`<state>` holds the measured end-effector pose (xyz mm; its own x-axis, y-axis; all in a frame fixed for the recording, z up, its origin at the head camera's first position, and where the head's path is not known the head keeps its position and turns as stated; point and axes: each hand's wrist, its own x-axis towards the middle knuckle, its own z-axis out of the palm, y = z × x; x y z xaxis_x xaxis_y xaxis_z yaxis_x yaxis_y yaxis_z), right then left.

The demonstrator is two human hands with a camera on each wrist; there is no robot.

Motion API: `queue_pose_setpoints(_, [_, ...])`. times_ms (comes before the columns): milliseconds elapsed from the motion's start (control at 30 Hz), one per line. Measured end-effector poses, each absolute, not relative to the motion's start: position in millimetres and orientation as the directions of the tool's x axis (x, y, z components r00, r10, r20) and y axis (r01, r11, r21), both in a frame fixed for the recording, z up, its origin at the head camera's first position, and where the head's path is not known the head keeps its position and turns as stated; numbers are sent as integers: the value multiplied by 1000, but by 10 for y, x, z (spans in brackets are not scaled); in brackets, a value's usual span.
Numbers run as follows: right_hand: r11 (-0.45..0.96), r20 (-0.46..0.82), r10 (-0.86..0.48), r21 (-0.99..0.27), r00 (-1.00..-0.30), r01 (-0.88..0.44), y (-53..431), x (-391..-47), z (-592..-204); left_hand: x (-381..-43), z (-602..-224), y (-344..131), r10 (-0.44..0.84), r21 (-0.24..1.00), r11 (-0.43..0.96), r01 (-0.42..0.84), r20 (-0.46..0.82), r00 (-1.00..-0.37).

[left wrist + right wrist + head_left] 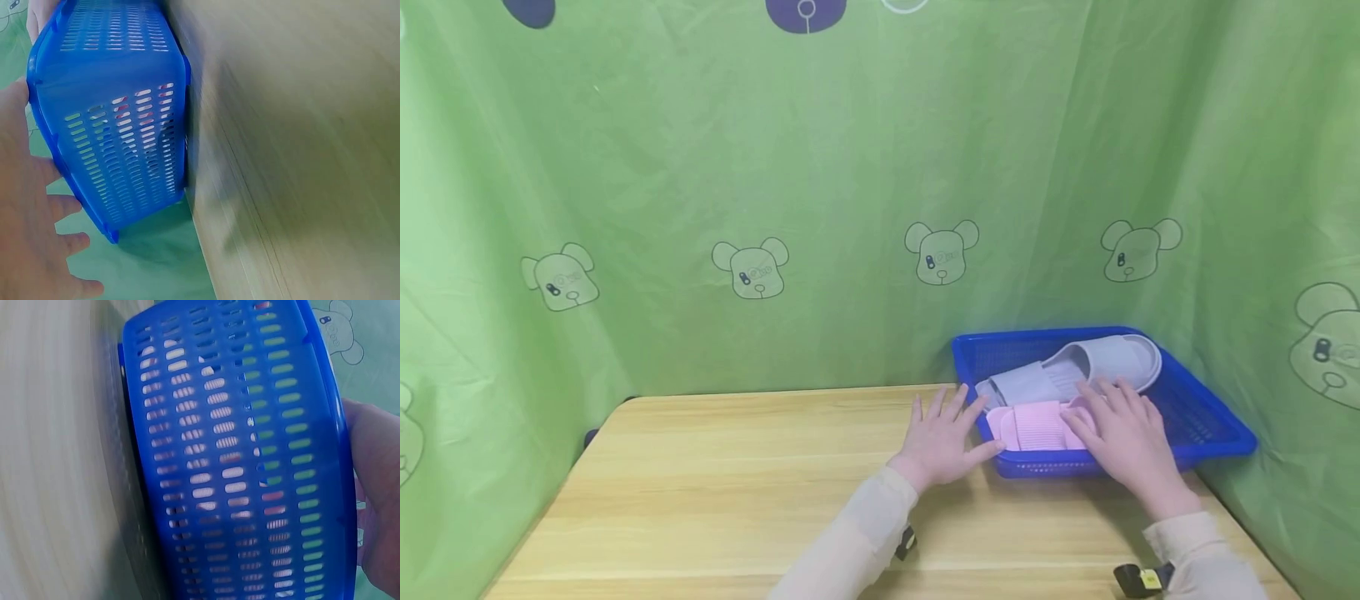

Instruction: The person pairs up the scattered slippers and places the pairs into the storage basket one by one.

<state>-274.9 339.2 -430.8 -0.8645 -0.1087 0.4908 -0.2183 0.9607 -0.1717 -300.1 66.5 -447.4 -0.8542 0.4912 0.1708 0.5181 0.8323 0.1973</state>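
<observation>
At the right of the table stands a blue plastic basket with slotted walls. Inside it lie pale grey slippers along the back and pink slippers with ribbed straps along the front. My left hand is at the basket's left front corner, fingers spread and straight; its fingertips meet the rim in the left wrist view. Over the front rim reaches my right hand, its fingers extended above the pink slippers and covering part of them. In the right wrist view pink shows through the slots beside the right hand.
The wood-grain table extends to the left of the basket. A green curtain printed with bear heads hangs behind and on both sides, close to the basket's right end. Black wrist straps show under the sleeves.
</observation>
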Motion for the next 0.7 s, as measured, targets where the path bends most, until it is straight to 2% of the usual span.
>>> queue_pose_setpoints(700, [940, 519, -194, -145, -833, -309, 3025, -2753, -4274, -2874, -4441, 329, 457, 116, 869, 481, 182, -870])
